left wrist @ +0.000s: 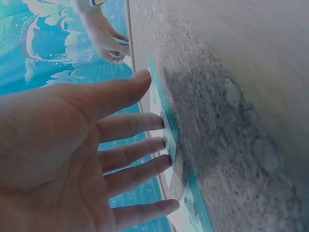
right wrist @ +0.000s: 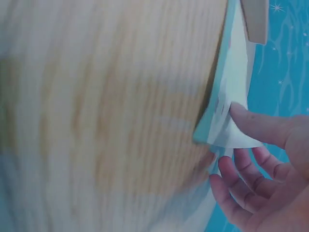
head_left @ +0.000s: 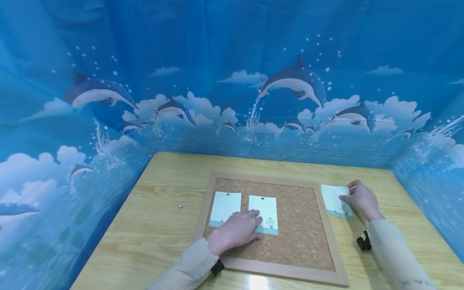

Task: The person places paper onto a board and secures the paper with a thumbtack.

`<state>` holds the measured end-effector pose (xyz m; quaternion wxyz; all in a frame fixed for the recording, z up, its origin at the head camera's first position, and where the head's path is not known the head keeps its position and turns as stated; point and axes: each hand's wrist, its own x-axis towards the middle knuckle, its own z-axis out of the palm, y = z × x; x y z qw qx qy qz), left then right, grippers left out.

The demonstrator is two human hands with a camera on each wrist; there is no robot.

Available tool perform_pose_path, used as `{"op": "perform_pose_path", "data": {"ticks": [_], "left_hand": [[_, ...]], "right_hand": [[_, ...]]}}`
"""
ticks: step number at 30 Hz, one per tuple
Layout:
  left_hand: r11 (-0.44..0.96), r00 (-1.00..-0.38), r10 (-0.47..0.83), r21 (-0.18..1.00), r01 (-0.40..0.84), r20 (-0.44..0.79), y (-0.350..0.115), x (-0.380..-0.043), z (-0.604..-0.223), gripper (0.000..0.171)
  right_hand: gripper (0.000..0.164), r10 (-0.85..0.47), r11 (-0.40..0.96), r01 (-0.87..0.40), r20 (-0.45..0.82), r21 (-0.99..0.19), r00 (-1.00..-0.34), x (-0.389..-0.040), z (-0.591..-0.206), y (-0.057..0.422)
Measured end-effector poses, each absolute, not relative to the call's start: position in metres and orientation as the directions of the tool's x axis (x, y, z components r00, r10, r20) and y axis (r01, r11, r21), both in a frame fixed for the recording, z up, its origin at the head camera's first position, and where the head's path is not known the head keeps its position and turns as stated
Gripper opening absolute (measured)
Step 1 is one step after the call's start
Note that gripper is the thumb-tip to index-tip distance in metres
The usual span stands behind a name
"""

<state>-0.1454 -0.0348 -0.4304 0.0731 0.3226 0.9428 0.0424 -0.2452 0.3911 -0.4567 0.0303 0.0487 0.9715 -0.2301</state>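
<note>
A wood-framed corkboard lies on the table, bearing two pale green sheets of note paper side by side, each with a small dark pin at its top edge. My left hand reaches over the lower part of the board. Its fairly straight fingertips touch the right-hand pinned sheet, while the little finger comes near the left-hand sheet. Beyond the board's right side, my right hand pinches the right edge of another note sheet, thumb on top and fingers underneath. In the right wrist view that sheet bends up at the held edge.
A small shiny pin lies on the wooden table left of the board. Blue curtains printed with dolphins and clouds hang behind the table and along both sides. The board's raised frame runs beside the loose sheet.
</note>
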Motion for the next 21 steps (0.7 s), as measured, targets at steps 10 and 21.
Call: {"op": "perform_pose_path", "data": {"ticks": [10,21], "left_hand": [[0.779,-0.779,0.621,0.180,0.600,-0.093,-0.038,-0.144,-0.434,0.056],[0.761,-0.763,0.642,0.179,0.624,-0.071,-0.042,-0.143,-0.436,0.054]], "right_hand": [[0.051,0.150,0.816,0.109,0.026,-0.568,-0.988,-0.234,-0.459,0.397],[0.055,0.257,0.698,0.102,0.115,-0.709,-0.960,-0.217,-0.438,0.397]]}}
